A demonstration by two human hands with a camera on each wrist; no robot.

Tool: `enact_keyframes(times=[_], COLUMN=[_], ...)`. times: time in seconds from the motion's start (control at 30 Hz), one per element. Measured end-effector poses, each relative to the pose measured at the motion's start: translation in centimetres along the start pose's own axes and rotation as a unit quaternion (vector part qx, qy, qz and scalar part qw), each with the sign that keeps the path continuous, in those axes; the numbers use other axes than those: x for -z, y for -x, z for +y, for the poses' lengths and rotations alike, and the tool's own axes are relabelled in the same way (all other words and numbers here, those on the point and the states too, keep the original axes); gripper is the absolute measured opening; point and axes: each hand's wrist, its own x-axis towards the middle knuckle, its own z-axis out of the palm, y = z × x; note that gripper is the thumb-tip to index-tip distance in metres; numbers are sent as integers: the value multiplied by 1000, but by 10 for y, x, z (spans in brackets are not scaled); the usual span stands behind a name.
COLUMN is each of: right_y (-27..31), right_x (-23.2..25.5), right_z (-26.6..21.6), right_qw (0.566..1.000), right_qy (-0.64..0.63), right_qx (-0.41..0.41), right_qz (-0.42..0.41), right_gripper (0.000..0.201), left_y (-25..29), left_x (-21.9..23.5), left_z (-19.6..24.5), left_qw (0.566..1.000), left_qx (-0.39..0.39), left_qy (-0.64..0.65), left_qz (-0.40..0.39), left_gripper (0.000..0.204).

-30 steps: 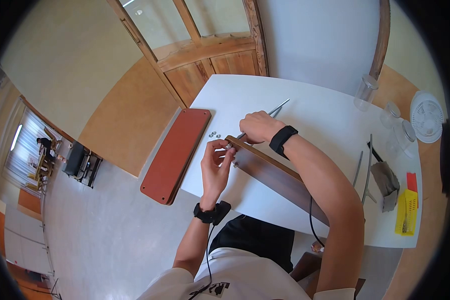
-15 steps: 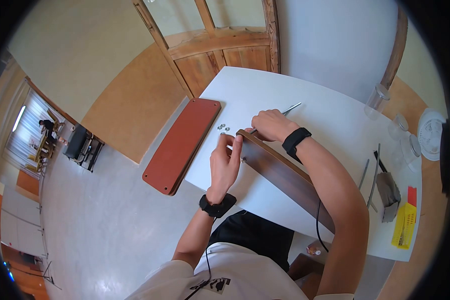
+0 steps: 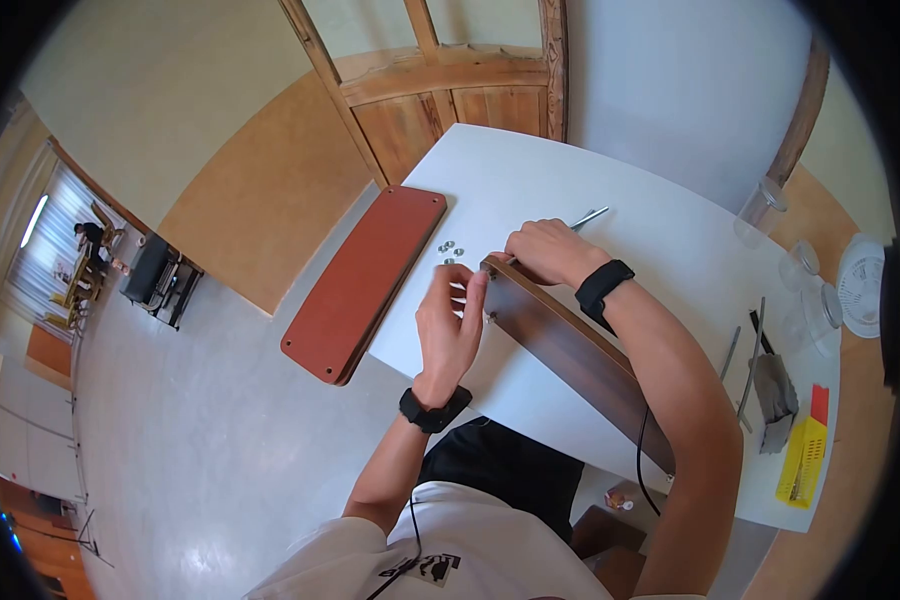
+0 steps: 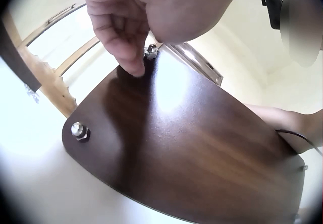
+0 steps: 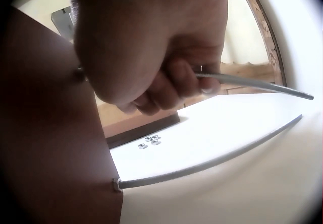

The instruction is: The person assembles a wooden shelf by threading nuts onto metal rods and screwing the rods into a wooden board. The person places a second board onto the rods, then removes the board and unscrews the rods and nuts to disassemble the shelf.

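Observation:
A dark wood-grain board point(image 3: 570, 350) stands on edge on the table, tilted. My left hand point(image 3: 445, 325) is at its far upper corner, thumb and finger bent around a silver nut point(image 4: 151, 51) that shows between them. Another nut point(image 4: 79, 131) sits at the corner below. Behind the board my right hand point(image 3: 550, 250) grips a metal rod point(image 5: 262, 86), whose free end sticks out past the fingers. Parallel to it, a second rod point(image 5: 212, 166) extends from the board, with a nut point(image 5: 117, 184) against the board's face.
Several loose nuts point(image 3: 450, 250) lie beyond my left hand. Stacked red-brown boards point(image 3: 365, 285) overhang the table's left edge. To the right are more rods point(image 3: 752, 370), a grey cloth point(image 3: 773, 395), a yellow basket point(image 3: 800, 465) and clear jars point(image 3: 760, 212). A cable hangs by my right arm.
The head view has shifted, so the table sits farther right and higher. My left fingers have changed their hold at the nut, and my right hand has moved closer to the board along the rod.

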Motion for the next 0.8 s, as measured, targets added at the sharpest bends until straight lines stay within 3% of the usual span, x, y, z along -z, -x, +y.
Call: enact_keyframes(times=[0.03, 0.07, 0.13, 0.2, 0.27, 0.33, 0.4, 0.47, 0.6, 0.67, 0.7, 0.8], right_y=[1, 2, 1, 1, 2, 1, 4, 3, 1, 1, 1, 1], right_x=[0, -1, -2, -3, -4, -6, -2, 0, 0, 0, 0, 1], right_z=[0, 1, 2, 3, 4, 4, 3, 0, 2, 2, 2, 1], right_qw=[1000, 1000, 1000, 1000, 1000, 999, 999, 999, 1000, 1000, 1000, 1000], right_qy=[7, 5, 6, 8, 11, 12, 15, 20, 15, 16, 16, 22], right_qx=[5, 4, 16, 21, 25, 29, 23, 24, 16, 11, 11, 13], right_qz=[-2, -3, 7, 11, 14, 26, 16, 8, 7, 5, 5, 1], right_gripper=[36, 36, 46, 46, 46, 47, 47, 47, 48, 49, 48, 48], left_y=[1, 1, -1, -1, 3, 4, 2, -1, 0, -1, -3, -1], left_x=[-2, -3, -1, 6, 10, 0, -6, -1, 1, 5, 6, 1], left_z=[-5, -6, -8, -17, -16, -10, -3, -4, -11, -8, -9, -5], left_qw=[996, 996, 977, 985, 993, 997, 990, 985, 991, 995, 992, 998], left_qx=[-86, -85, -214, -170, 25, 15, -125, -170, -128, 12, 21, 40], left_qy=[17, 17, 18, 8, -65, -48, 51, 4, -44, -68, -85, -26], left_qz=[30, 28, -7, -13, -98, -58, 49, 21, 9, -65, -93, -46], left_gripper=[15, 15, 17, 19, 19, 22, 22, 21, 13, 27, 36, 24])
